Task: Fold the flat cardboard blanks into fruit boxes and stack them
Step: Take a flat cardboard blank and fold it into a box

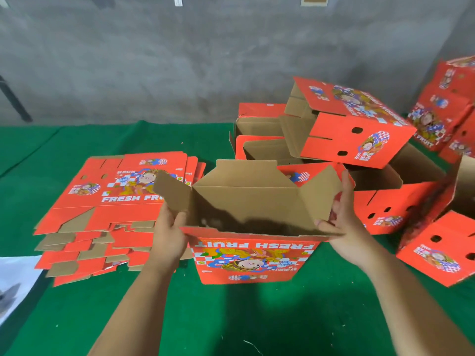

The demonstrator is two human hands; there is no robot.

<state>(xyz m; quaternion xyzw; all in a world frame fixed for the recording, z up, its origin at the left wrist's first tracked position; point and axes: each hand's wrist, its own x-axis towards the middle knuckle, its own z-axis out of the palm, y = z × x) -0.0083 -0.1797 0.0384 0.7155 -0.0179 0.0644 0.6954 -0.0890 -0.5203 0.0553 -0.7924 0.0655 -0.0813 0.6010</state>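
Toward the left edge of the green-covered worktop [77, 317] lies a fanned stack of flat red printed cardboard blanks [113, 201]. Just right of it, near the front edge at the middle, stands a half-folded red cardboard fruit box [250, 258], open at the top, its brown flaps raised. The person's left hand [169, 237] grips its left side flap, thumb curled over the cardboard; the right hand [344, 219] holds the right flap, fingers extended along it. Folded red fruit boxes [357, 124] lie heaped toward the right edge.
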